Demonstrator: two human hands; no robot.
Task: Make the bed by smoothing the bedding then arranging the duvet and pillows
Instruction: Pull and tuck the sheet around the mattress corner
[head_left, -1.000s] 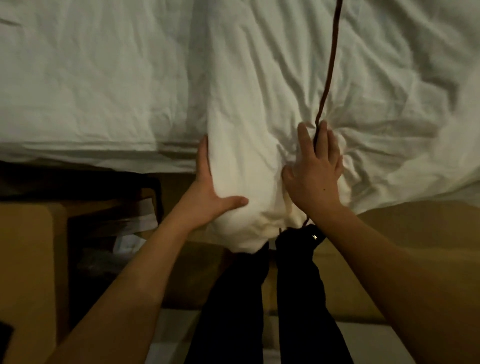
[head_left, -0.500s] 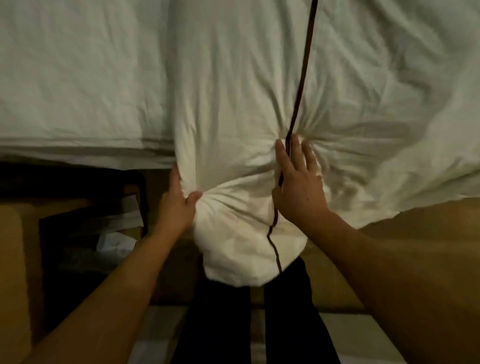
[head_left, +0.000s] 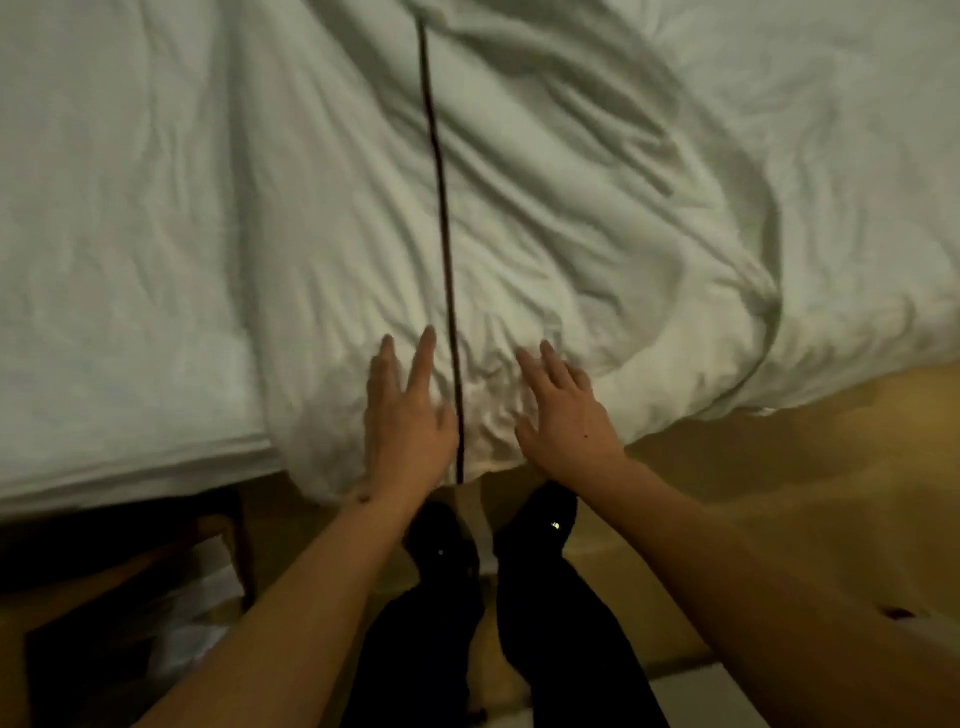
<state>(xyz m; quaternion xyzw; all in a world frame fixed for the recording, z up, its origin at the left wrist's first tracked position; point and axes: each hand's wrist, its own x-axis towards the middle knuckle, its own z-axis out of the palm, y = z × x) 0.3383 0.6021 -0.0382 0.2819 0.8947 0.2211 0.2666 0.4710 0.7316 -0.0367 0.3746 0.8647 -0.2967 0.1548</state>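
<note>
A white, wrinkled duvet (head_left: 597, 218) covers the middle and right of the bed and hangs a little over the near edge. To its left lies the flatter white sheet (head_left: 119, 249) on the mattress. My left hand (head_left: 402, 415) lies flat on the duvet's near edge, fingers spread, holding nothing. My right hand (head_left: 563, 410) rests flat beside it, fingers apart, palm on the crumpled fabric. A thin dark cord (head_left: 441, 249) hangs straight down between the two hands. No pillow is in view.
My legs in dark trousers (head_left: 530, 613) stand at the bed's edge. A dark open box with white papers (head_left: 156, 613) sits on the floor at the left. A tan wooden bed frame (head_left: 779, 499) runs below the duvet on the right.
My left hand has let go of the bunched duvet corner and both hands now lie flat on it. The hanging corner has been pushed up onto the bed. The view has tilted further over the bed.
</note>
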